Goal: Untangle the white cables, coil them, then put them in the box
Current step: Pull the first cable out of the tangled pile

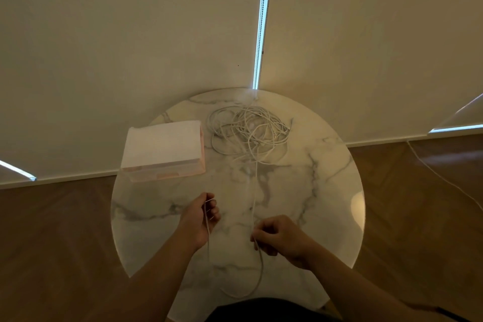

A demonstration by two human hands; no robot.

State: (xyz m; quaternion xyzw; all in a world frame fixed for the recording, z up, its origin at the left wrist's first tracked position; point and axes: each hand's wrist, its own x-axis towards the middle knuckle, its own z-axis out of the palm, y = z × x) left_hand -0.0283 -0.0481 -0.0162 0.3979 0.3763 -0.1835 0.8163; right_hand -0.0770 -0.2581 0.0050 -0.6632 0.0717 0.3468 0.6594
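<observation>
The fingers of the left hand (202, 217) curl closed around a thin white strand, which runs down across the palm and off toward the near table edge. The right hand (281, 239) pinches a strand between thumb and bent fingers, knuckles up; from that pinch the line drops into a slack loop (257, 280) near the person's body, and another length runs away from the hands, up the table.

That length leads to the tangled heap of thin white cables (248, 131), lying at the far side of the round, grey-veined white marble table (326, 204). Just left of the heap, and apparently not touching it, stands the pale pink rectangular box (163, 150) with a white top face; whether it is open cannot be told from here.

The step in hand looks like drawing one cable free. It is best done with light, steady pulls, feeding hand to hand, and stopping to loosen the heap whenever the strand resists, since a hard tug would likely tighten any knot.
</observation>
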